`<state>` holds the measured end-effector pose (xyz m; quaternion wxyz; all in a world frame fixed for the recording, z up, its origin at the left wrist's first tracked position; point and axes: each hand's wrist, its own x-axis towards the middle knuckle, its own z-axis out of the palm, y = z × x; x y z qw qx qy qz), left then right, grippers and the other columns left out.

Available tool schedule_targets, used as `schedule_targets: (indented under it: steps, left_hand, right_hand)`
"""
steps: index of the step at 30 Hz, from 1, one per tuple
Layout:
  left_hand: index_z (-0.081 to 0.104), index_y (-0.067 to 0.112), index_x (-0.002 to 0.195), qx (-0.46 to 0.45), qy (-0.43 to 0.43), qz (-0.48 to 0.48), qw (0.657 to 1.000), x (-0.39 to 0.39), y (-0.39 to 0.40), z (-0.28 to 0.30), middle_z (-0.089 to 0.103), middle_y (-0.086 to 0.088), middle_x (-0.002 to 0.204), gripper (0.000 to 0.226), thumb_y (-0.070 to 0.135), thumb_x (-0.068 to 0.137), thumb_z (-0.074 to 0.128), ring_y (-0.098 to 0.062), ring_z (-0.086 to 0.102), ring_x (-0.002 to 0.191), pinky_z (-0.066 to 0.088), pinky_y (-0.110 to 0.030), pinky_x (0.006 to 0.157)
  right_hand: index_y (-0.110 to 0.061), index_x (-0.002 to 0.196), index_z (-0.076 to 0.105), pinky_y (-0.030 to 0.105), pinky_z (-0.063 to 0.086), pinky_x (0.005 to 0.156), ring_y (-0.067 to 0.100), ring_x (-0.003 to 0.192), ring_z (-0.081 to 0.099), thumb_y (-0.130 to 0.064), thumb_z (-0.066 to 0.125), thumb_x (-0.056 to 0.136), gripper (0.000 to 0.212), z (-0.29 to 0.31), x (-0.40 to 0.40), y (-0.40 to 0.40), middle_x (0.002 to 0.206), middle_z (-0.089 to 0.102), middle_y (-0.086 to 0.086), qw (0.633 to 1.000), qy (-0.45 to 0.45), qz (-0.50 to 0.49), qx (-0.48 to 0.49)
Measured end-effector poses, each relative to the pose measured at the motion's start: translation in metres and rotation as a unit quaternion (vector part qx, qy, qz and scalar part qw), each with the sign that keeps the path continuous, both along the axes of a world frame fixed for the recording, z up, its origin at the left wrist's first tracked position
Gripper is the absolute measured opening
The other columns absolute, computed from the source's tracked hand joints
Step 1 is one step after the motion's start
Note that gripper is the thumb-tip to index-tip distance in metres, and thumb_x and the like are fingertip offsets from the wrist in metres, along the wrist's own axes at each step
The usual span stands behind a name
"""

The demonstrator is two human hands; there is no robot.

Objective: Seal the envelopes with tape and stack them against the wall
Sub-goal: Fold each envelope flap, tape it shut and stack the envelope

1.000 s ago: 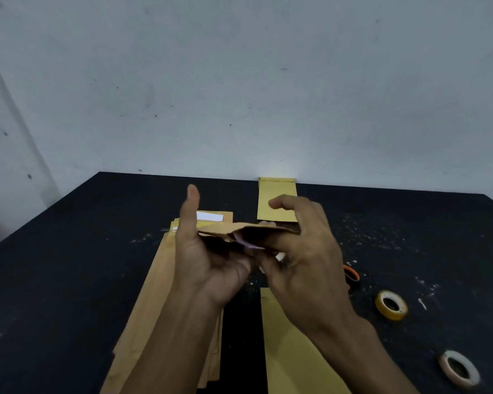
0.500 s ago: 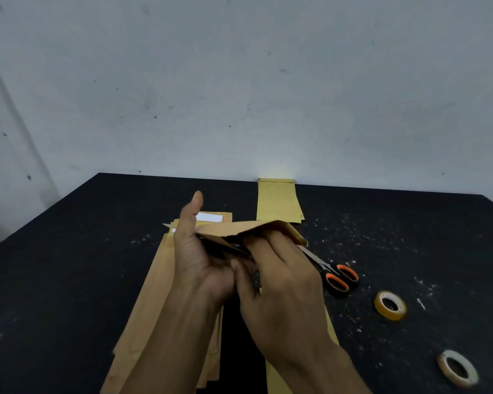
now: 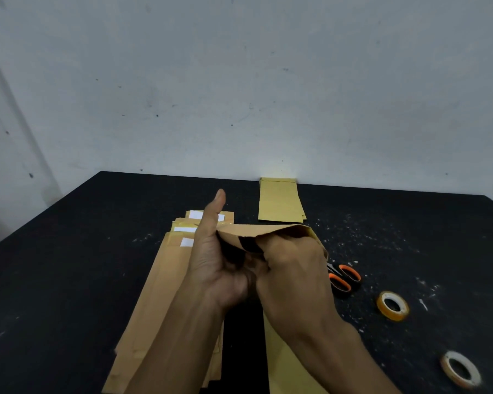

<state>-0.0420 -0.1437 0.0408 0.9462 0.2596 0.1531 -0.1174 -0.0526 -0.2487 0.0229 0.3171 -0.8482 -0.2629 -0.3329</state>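
My left grip [image 3: 217,260] holds the open mouth of the brown envelope [image 3: 271,230], thumb straight up, fingers curled under the flap. My right grip [image 3: 293,268] curls over the envelope's mouth from 3 o'clock, fingers tucked in. At 9 o'clock lies the loose envelope pile [image 3: 165,280] on the bench [image 3: 69,251]. At 12 o'clock the sealed stack [image 3: 279,200] touches the wall [image 3: 239,81]. Scissors [image 3: 343,278] and two tape rolls [image 3: 392,305] lie toward 4 o'clock.
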Motion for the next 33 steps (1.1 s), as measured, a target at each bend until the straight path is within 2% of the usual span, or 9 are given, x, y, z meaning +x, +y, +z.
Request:
schedule_targets:
  steps: [7,10,12,14,16,18,23,27,33]
  left_hand:
    - [0.070,0.010,0.107,0.054,-0.008,-0.014,0.998,-0.006,0.001,0.002,0.070,-0.006,0.115,0.075,0.070,0.064,0.072,-0.018,0.055,0.119,0.032,-0.035,0.115]
    - [0.060,0.017,0.131,0.247,-0.002,0.086,0.965,-0.010,0.002,0.006,0.068,-0.006,0.123,0.078,0.071,0.075,0.063,-0.020,0.060,0.116,0.048,-0.035,0.090]
    - [0.035,0.031,0.151,0.411,0.010,0.197,0.890,-0.013,0.008,0.012,0.040,-0.001,0.154,0.079,0.060,0.083,0.064,-0.022,0.044,0.135,0.042,-0.039,0.096]
    - [0.028,0.044,0.151,0.561,-0.118,0.206,0.793,-0.016,0.018,0.017,0.021,0.017,0.159,0.073,0.043,0.089,0.067,-0.011,0.027,0.142,0.032,-0.034,0.103]
    - [0.042,0.045,0.144,0.671,-0.265,0.115,0.683,-0.016,0.026,0.022,0.035,0.026,0.150,0.065,0.030,0.088,0.071,0.002,0.032,0.135,0.029,-0.025,0.104]
    - [0.062,0.035,0.129,0.710,-0.341,0.034,0.615,-0.012,0.028,0.028,0.062,0.022,0.128,0.047,0.019,0.086,0.074,0.005,0.052,0.122,0.041,-0.025,0.104]
    - [0.076,0.021,0.088,0.667,-0.335,0.023,0.665,-0.011,0.021,0.037,0.076,0.010,0.084,0.013,0.009,0.085,0.072,-0.004,0.071,0.081,0.057,-0.019,0.068]
    - [0.074,0.006,0.090,0.533,-0.303,0.045,0.788,-0.014,0.027,0.030,0.077,-0.006,0.086,0.015,0.010,0.076,0.073,-0.017,0.075,0.079,0.058,-0.022,0.063]
    - [0.069,-0.002,0.094,0.459,-0.277,-0.013,0.844,-0.019,0.023,0.023,0.076,-0.015,0.089,0.029,0.010,0.068,0.072,-0.022,0.074,0.077,0.057,-0.026,0.057]
  right_hand:
    - [-0.017,0.099,0.073,0.042,0.057,0.065,0.022,0.077,0.067,-0.012,0.058,0.086,0.021,0.006,-0.002,-0.007,0.085,0.073,0.000,1.000,0.021,-0.003,0.013]
    - [-0.023,0.094,0.064,0.037,0.056,0.066,0.010,0.079,0.060,-0.009,0.072,0.087,0.018,0.017,0.001,-0.021,0.084,0.062,-0.011,0.996,0.062,-0.015,0.069]
    - [-0.032,0.088,0.058,0.032,0.055,0.069,0.004,0.079,0.058,-0.015,0.076,0.086,0.025,0.026,0.006,-0.034,0.083,0.058,-0.017,0.990,0.117,-0.022,0.080]
    - [-0.031,0.078,0.059,0.028,0.053,0.067,0.004,0.076,0.060,-0.017,0.079,0.084,0.026,0.034,0.009,-0.044,0.079,0.061,-0.015,0.983,0.171,-0.022,0.069]
    - [-0.028,0.078,0.069,0.029,0.056,0.067,0.003,0.077,0.063,-0.014,0.080,0.083,0.018,0.041,0.010,-0.049,0.078,0.068,-0.013,0.976,0.210,0.016,0.063]
    - [-0.027,0.083,0.075,0.030,0.058,0.072,0.000,0.083,0.066,-0.011,0.079,0.084,0.017,0.045,0.009,-0.052,0.083,0.072,-0.014,0.971,0.224,0.070,0.054]
    - [-0.025,0.091,0.079,0.024,0.060,0.071,0.001,0.084,0.069,-0.007,0.084,0.077,0.024,0.040,0.003,-0.064,0.085,0.074,-0.016,0.981,0.148,0.071,0.106]
    - [-0.015,0.095,0.077,0.019,0.056,0.074,0.010,0.084,0.072,-0.007,0.086,0.073,0.025,0.040,-0.006,-0.075,0.087,0.074,-0.007,0.957,0.001,-0.030,0.289]
    - [-0.012,0.114,0.068,0.027,0.060,0.071,0.019,0.089,0.075,-0.022,0.071,0.075,0.040,0.045,0.001,-0.081,0.098,0.078,0.006,0.801,0.365,0.165,0.446]
